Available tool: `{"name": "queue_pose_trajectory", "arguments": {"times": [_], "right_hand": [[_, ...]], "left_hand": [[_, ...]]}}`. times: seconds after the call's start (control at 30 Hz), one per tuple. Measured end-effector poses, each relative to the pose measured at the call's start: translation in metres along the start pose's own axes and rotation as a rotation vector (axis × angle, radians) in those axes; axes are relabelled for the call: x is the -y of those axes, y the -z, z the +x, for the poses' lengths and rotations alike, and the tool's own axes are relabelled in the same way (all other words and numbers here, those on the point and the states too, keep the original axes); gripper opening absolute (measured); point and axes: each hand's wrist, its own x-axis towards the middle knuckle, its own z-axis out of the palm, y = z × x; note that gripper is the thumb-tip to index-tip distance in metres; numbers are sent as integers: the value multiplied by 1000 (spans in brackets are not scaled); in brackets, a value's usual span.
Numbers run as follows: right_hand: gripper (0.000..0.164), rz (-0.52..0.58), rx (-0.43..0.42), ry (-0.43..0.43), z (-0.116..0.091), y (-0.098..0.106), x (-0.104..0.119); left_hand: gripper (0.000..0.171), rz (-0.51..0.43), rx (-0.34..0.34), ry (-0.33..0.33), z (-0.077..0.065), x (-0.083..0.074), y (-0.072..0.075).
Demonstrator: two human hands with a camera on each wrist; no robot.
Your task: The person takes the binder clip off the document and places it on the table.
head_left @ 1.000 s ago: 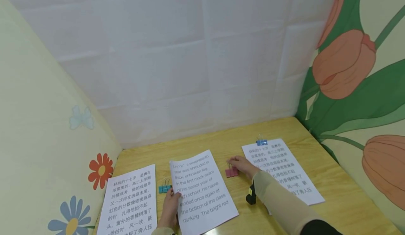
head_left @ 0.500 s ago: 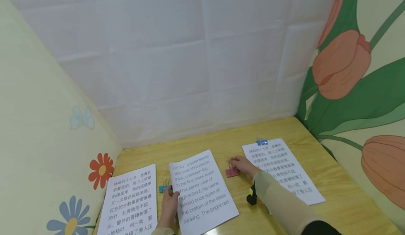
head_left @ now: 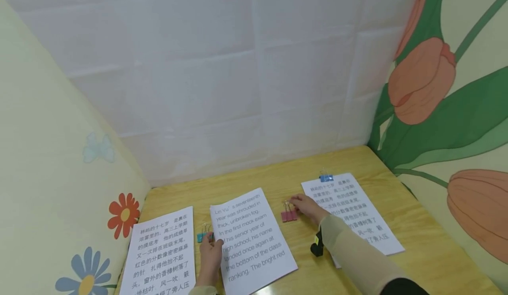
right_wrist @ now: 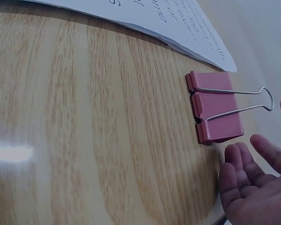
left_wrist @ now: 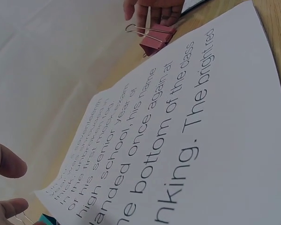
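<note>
A stack of white sheets with English print (head_left: 254,242) lies in the middle of the wooden table. At its left edge is my left hand (head_left: 210,257), its fingers over the lower part of a teal binder clip (head_left: 200,237). The left wrist view has the thumb (left_wrist: 11,161) spread away from the finger, with nothing between them. Right of the stack stands a pink binder clip (right_wrist: 218,110), wire handles up. My right hand (head_left: 307,207) is beside it with relaxed fingers; in the right wrist view a gap parts thumb and fingertips from the handle.
Stacks of Chinese-printed sheets lie on either side, a left one (head_left: 158,251) and a right one (head_left: 357,202). A blue binder clip (head_left: 326,178) sits on the right stack's top edge, and my right forearm crosses that stack. A white cloth wall (head_left: 198,87) rises behind the table.
My left hand has shifted from the stack's left edge up and left over the teal clip. The right fingers have drawn slightly right, away from the pink clip. The head view has turned a little.
</note>
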Motion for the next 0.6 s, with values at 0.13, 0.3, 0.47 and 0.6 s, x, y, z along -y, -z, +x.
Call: {"name": "queue_pose_trajectory", "arguments": {"times": [0.13,0.3,0.47,0.6], "right_hand": [[39,-14,-8,27,0,2,0],[41,-31,-9,54,-3,6,1],[42,-65,-21,65,-7,10,5],[46,-75,-25,58,-9,15,8]], "left_hand": [[66,-5,-19,-1,0,-2,-1],[67,-34,-36,-14,0,-5,-3],[67,-62,-30,-74,-5,-6,-7],[66,-55,-35,-84,-8,-6,-9]]}}
